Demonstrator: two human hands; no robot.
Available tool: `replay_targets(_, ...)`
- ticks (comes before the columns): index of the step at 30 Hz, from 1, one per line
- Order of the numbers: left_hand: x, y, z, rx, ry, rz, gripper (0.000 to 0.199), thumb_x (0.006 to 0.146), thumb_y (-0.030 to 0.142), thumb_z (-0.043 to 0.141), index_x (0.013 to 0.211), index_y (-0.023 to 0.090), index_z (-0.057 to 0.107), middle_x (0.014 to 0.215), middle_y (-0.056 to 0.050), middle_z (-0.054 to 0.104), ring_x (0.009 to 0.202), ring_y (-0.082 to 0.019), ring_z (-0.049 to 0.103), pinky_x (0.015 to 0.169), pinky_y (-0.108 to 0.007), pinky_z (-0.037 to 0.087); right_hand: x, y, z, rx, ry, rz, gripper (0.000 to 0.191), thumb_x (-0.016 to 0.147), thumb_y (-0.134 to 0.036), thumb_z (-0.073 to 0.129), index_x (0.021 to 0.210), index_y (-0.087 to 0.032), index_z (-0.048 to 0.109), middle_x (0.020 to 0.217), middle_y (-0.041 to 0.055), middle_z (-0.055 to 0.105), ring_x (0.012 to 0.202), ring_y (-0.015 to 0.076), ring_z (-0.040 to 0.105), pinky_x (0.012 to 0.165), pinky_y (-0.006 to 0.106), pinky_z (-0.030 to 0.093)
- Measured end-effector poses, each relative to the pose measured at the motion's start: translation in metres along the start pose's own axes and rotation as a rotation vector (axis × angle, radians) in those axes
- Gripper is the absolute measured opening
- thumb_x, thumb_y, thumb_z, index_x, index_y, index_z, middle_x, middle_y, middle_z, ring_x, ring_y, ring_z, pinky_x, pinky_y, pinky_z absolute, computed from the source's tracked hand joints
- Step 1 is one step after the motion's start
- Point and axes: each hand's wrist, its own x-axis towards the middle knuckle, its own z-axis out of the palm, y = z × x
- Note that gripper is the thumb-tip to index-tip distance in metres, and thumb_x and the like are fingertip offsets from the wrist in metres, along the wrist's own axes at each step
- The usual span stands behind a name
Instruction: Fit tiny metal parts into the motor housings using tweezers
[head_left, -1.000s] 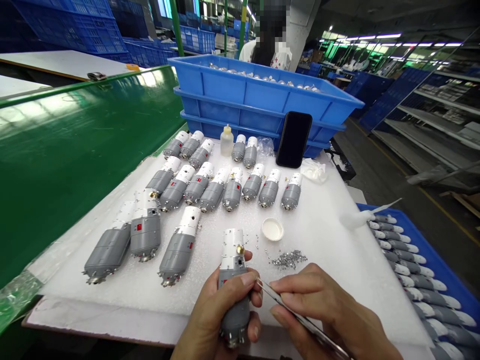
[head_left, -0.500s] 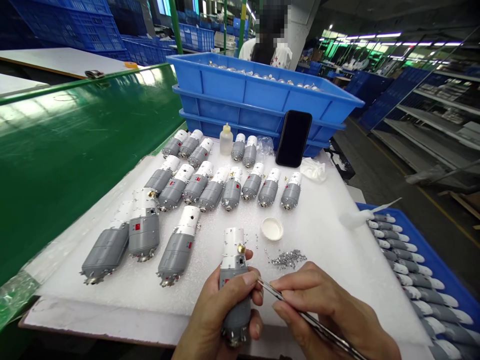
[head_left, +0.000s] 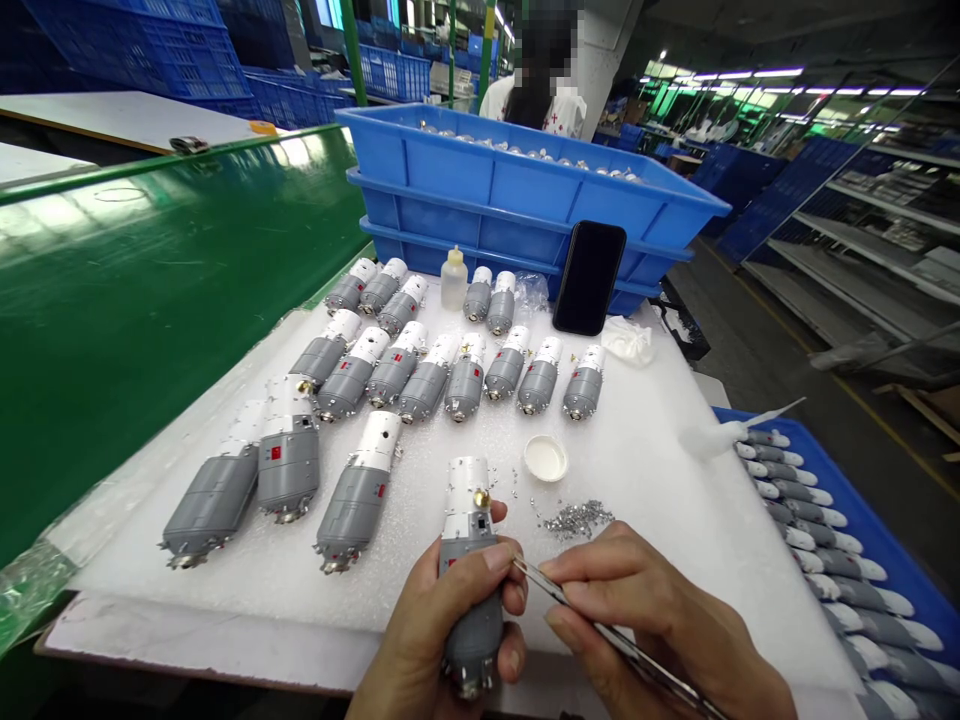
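Grey-and-white cylindrical assembly [head_left: 471, 610], upright in the left hand [head_left: 427, 625], fingers wrapped firmly around its grey lower body, just above the foam sheet [head_left: 637, 420]. Brass stud [head_left: 481, 498] on its white upper part. Steel tweezers [head_left: 626, 645] pinched in the right hand [head_left: 660, 610], tips just beside the assembly, near the left thumb. Close by on the foam, a scatter of tiny silver pieces [head_left: 577, 520] and a small white cap [head_left: 545, 458]. Farther out, rows of matching assemblies [head_left: 427, 390] lying on their sides. Beyond them, a plastic dropper bottle [head_left: 454, 280] and a black phone [head_left: 589, 278] against stacked blue crates [head_left: 525, 185], silver parts [head_left: 525, 147] in the top one. To the right, a blue tray [head_left: 862, 530] of similar grey-and-white pieces [head_left: 825, 565].
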Motion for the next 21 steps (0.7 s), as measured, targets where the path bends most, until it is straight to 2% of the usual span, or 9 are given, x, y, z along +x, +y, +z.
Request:
replay_targets(5,0.0000,0.0007,0.0006,0.030,-0.011,0.029,0.016,0.075,0.027,0.081,0.077,0.014,0.073,0.065,0.000,0.061,0.048,-0.006,0.047,0.047,-0.016,0.045,0.0023,0.0007,0.0024,0.038,0.063,0.003,0.028,0.079,0.006,0.064,0.096,-0.016,0.060,0.091,0.0044,0.073,0.079,0.0123,0.071,0.070,0.022,0.060)
replay_targets(11,0.0005,0.0005,0.0018,0.039,0.006,0.025,0.016,0.075,0.027,0.081,0.082,0.015,0.073,0.067,0.000,0.061,0.049,-0.006,0.047,0.047,-0.016,0.044,0.0026,-0.0012,0.0026,-0.007,0.052,0.010,0.026,0.079,0.003,0.065,0.094,-0.017,0.061,0.088,0.0037,0.074,0.075,0.0127,0.071,0.069,0.025,0.061)
replay_targets(16,0.0017,0.0003,-0.0003,0.053,0.011,0.039,0.018,0.073,0.029,0.082,0.075,0.014,0.072,0.065,0.000,0.061,0.048,-0.006,0.047,0.047,-0.016,0.045,0.0024,0.0004,0.0017,-0.003,0.046,-0.002,0.026,0.079,0.004,0.065,0.095,-0.016,0.061,0.089,0.0046,0.074,0.075,0.0126,0.071,0.069,0.024,0.061)
replay_targets(21,-0.0003,0.0002,-0.0014,0.033,0.007,0.049,0.024,0.073,0.029,0.083,0.092,0.019,0.074,0.066,0.001,0.063,0.047,-0.006,0.048,0.048,-0.016,0.045,0.0014,0.0018,0.0033,-0.011,0.050,0.008,0.025,0.080,0.002,0.066,0.095,-0.017,0.061,0.090,0.0036,0.074,0.077,0.0128,0.072,0.074,0.026,0.060)
